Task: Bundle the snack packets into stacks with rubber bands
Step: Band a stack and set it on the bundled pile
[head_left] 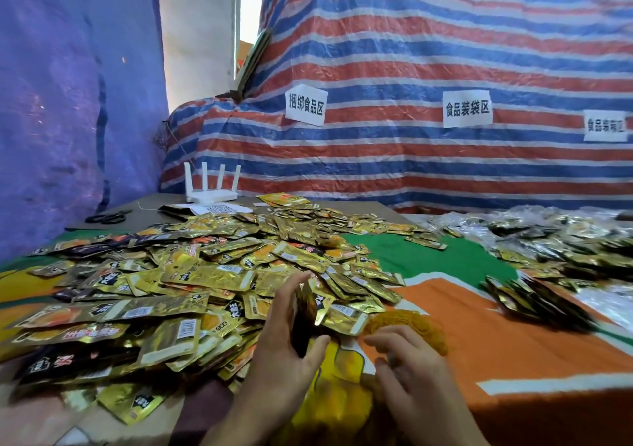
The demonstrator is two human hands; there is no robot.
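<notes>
left hand (pixel 286 337) fingers clamped round upright packet stack (pixel 306 312), at near edge of loose packet heap (pixel 205 274) on table (pixel 496 336). right hand (pixel 412 372) fingers curled beside rubber band pile (pixel 407 325); pinching a band or not: cannot tell.

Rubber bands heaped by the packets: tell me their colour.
The rubber bands are orange-yellow; the head view, the only one, shows them clearly.

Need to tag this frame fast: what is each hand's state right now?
Left hand: grips a stack of snack packets.
Right hand: fingers at the rubber bands; cannot tell whether it pinches one.
</notes>
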